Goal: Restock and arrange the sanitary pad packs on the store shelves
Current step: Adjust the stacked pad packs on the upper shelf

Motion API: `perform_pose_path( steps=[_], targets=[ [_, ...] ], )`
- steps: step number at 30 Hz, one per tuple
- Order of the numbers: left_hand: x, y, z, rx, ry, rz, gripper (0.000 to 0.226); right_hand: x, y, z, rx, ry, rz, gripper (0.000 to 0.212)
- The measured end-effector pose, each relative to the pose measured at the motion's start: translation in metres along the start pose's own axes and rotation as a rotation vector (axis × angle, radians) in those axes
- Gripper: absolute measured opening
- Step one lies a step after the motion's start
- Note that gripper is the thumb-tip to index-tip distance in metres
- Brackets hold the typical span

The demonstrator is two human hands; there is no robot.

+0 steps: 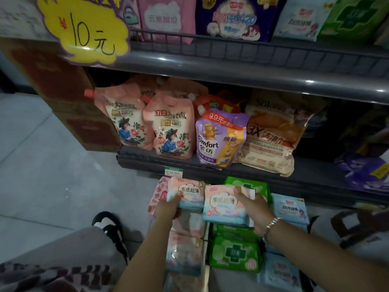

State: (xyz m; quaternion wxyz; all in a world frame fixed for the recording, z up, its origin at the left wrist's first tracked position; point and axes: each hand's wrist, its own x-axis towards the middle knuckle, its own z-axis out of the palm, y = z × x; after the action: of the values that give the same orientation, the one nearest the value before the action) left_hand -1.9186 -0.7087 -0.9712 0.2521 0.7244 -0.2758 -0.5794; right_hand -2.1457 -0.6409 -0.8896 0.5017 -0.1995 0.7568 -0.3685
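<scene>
Two pink-and-blue sanitary pad packs are lifted above a pile of packs on the floor. My left hand (168, 205) grips the left pink pack (189, 193) from below, thumb on its front. My right hand (255, 209), with a bracelet at the wrist, grips the right pink pack (223, 204) at its right edge. Under them lie more pink packs (185, 251), green packs (234, 252) and light blue packs (291, 208). More pad packs (231, 17) stand on the top shelf.
The lower shelf (273, 171) holds pink detergent pouches (170, 127), a purple softener pouch (219, 140) and an orange-beige bag (271, 140). A yellow price sign (84, 30) hangs upper left. Cardboard boxes (63, 91) stand at left. My sandalled foot (110, 228) is on the tiled floor.
</scene>
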Motion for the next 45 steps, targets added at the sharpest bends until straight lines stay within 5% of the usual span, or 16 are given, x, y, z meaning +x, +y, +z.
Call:
perform_pose_path(
  steps=[2,5,10,14,18,23,27,32,37,41,45],
  targets=[
    [0.008,0.002,0.009,0.041,-0.051,0.009,0.051,0.007,0.002,0.002,0.013,0.008,0.01,0.08],
    [0.012,0.004,0.021,-0.014,-0.097,0.036,0.036,0.014,0.002,0.002,0.031,-0.008,0.01,0.052],
    [0.008,0.003,0.03,-0.076,-0.173,0.093,0.036,0.02,0.003,0.002,0.064,-0.026,0.008,0.053],
    [0.0,0.006,0.027,-0.061,-0.124,0.063,0.059,0.01,-0.005,0.006,0.079,-0.075,0.019,0.032],
    [-0.027,0.018,0.019,0.305,0.105,0.263,0.047,0.003,-0.004,0.013,0.079,-0.138,0.048,0.043],
    [-0.059,0.023,-0.007,0.243,-0.487,0.156,0.056,-0.01,-0.008,0.027,0.127,-0.284,0.131,0.032],
    [-0.058,0.01,-0.024,0.168,-0.52,0.098,0.044,-0.018,-0.011,0.037,0.126,-0.401,0.172,0.026],
    [-0.042,-0.006,-0.038,0.145,-0.382,0.041,0.033,-0.028,-0.015,0.037,-0.102,-0.498,0.084,0.011],
    [-0.033,-0.013,-0.035,0.204,-0.364,-0.009,0.038,-0.037,-0.013,0.041,-0.855,-0.461,-0.274,0.041],
    [-0.028,-0.008,-0.037,0.328,-0.388,-0.051,0.032,-0.033,-0.001,0.038,-1.214,-0.38,-0.59,0.058],
    [-0.017,-0.02,-0.031,0.544,-0.272,0.023,0.044,-0.03,0.004,0.033,-1.472,-0.375,-0.672,0.069]
  ],
)
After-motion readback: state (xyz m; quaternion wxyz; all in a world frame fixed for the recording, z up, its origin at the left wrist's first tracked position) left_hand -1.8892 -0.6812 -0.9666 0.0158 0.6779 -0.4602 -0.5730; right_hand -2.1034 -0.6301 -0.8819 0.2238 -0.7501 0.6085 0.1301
